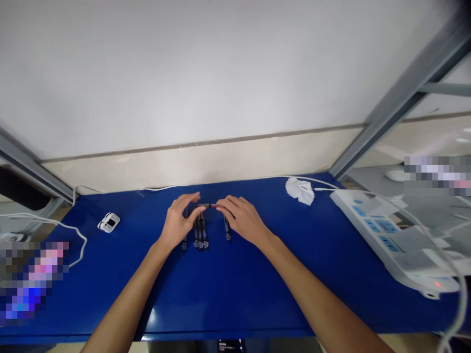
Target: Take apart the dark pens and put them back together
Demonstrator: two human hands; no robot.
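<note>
A slim dark pen (pixel 209 205) with a reddish stretch at its right lies level between my two hands, above the blue tabletop. My left hand (pixel 179 220) has its thumb and fingers around the pen's left end, with the fingers loosely bent. At the other end, my right hand (pixel 241 215) pinches the pen between thumb and fingertips. Several dark pens (pixel 200 235) lie side by side just below the left fingers, their tops partly hidden. Another dark pen (pixel 227 230) lies under the right hand, partly covered by it.
A crumpled white tissue (pixel 300 190) lies at the back right, near a large white power strip (pixel 386 235) with cables. A small white device (pixel 109 222) sits at the left. Grey metal posts (pixel 349 152) and a wall (pixel 206 162) bound the blue table (pixel 257 289).
</note>
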